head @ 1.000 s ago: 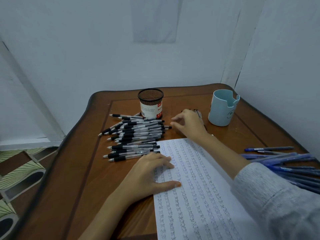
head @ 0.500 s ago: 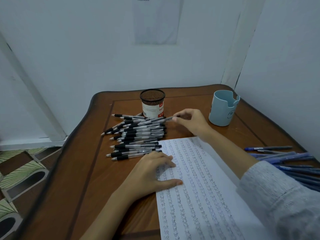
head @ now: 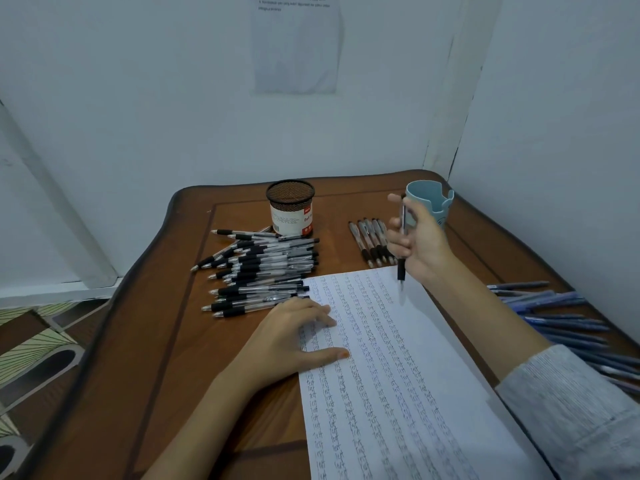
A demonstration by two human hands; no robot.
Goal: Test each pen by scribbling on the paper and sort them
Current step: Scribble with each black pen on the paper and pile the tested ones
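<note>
My right hand (head: 420, 242) holds a black-grip pen (head: 401, 268) upright, its tip pointing down just above the top edge of the paper (head: 398, 375). The white sheet is covered in rows of scribbles. My left hand (head: 294, 336) lies flat on the sheet's left edge, fingers spread. A pile of black-grip pens (head: 263, 268) lies left of the paper. A short row of the same pens (head: 372, 244) lies side by side beyond the paper, partly behind my right hand.
A black mesh cup (head: 291, 211) with a white label stands behind the pile. A light blue cup (head: 431, 206) stands at the back right, behind my right hand. Several blue pens (head: 561, 320) lie at the table's right edge. Walls close the back and right.
My right hand took one pen from the pile, lifted it rightward and turned it upright over the paper's top edge. The left hand has stayed on the paper.
</note>
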